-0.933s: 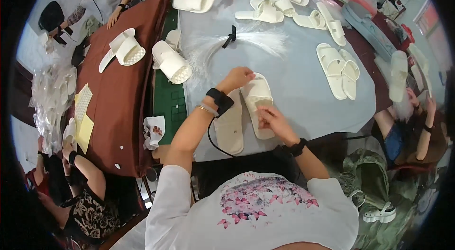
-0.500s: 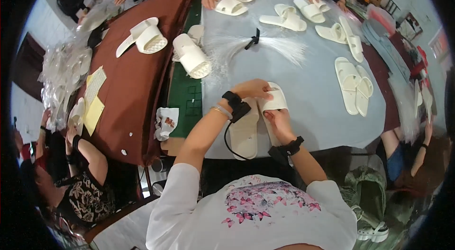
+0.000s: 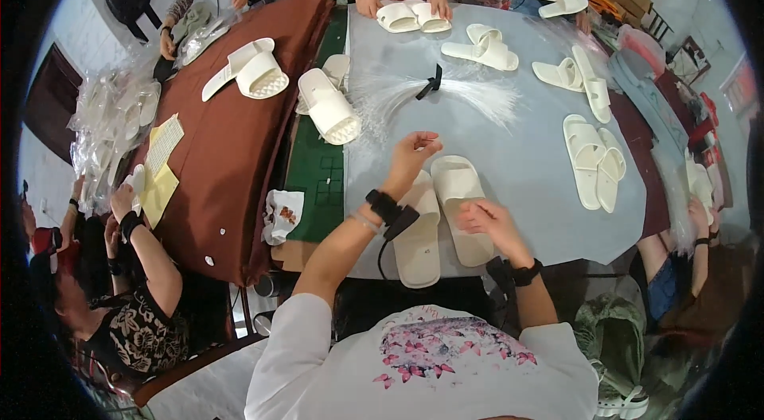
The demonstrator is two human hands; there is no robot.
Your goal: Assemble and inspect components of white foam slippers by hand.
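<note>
A pair of cream slippers lies side by side on the table in front of me, a left slipper (image 3: 418, 257) and a right slipper (image 3: 455, 176). My left hand (image 3: 414, 156) is raised just beyond the left slipper, thumb and fingertips drawn together; anything between them is too small to make out. Over the right slipper hovers my right hand (image 3: 492, 221), its fingers curled in; whether they hold something thin I cannot see. Past my left hand lies a bundle of clear plastic strands (image 3: 477, 95), bound in the middle by a black tie (image 3: 430, 83).
Several more slipper pairs (image 3: 593, 161) lie about the grey-covered table (image 3: 525, 181). A brown-covered table (image 3: 223, 165) adjoins on the left, with yellow paper (image 3: 162, 185). Co-workers handle slippers across the table and at both sides. A crumpled white wrapper (image 3: 282, 215) sits left of me.
Both my hands have let go of the right slipper, which now lies flat beside the other. My left hand has moved up and left, my right toward me. Across the table, a co-worker has lifted a slipper.
</note>
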